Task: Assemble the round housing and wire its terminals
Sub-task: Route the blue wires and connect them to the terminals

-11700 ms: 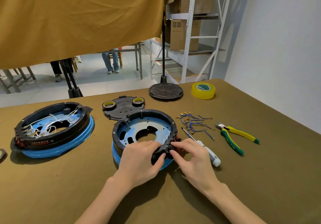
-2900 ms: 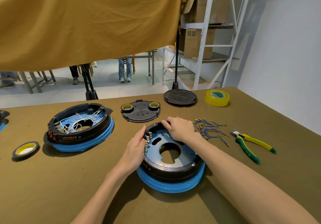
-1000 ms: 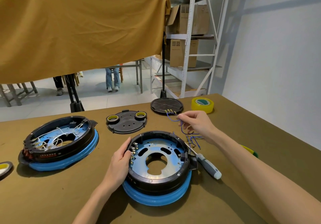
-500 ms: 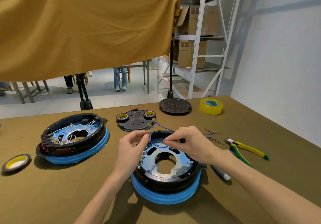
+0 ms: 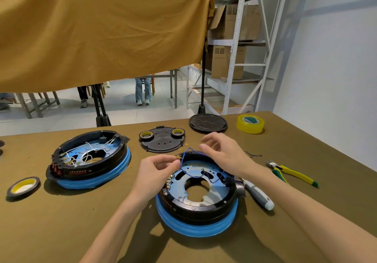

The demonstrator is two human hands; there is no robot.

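**Wiring stage: first blue lead at housing**

L hand [image 5: 157,168] pinches wire [image 5: 184,156] end above housing [image 5: 195,199] at table centre, apparently to feed terminals [image 5: 169,181]. R hand [image 5: 222,154] hovers, fingers relaxed, holding nothing. Screwdriver [image 5: 259,194] beside housing, within reach.

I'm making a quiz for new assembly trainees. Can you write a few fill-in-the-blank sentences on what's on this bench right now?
1. The left hand pinches a thin wire whose colour is ____.
2. The near housing sits on a ring coloured ____.
3. The far housing on the left already holds wires coloured ____.
4. The pliers have yellow and ____ handles.

Missing words: blue; blue; white; green
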